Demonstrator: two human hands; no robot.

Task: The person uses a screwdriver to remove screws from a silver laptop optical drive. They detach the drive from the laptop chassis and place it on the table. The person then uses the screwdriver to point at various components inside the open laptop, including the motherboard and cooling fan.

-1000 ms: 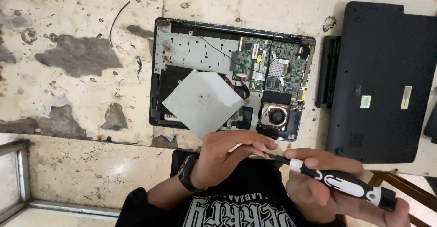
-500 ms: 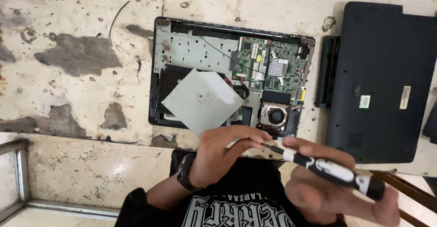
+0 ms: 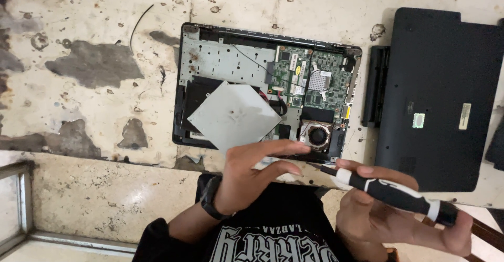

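An opened laptop base (image 3: 231,57) lies on the worn stone surface, its green circuit board (image 3: 315,78) and round fan (image 3: 317,135) exposed. A loose silver metal plate (image 3: 233,115) rests tilted over its left half. My right hand (image 3: 378,215) grips a black and white screwdriver (image 3: 388,191) whose tip points left, just below the laptop's front edge. My left hand (image 3: 247,173), with a dark watch (image 3: 210,199) on the wrist, hovers by that tip with fingers stretched out and holds nothing I can see.
A black laptop cover (image 3: 441,94) lies upside down to the right, with a long black battery (image 3: 375,86) beside it. A thin black wire (image 3: 139,23) lies at the upper left. A metal frame (image 3: 23,204) runs along the lower left.
My left fingers have straightened and come off the screwdriver's tip. The right hand has lifted the screwdriver slightly.
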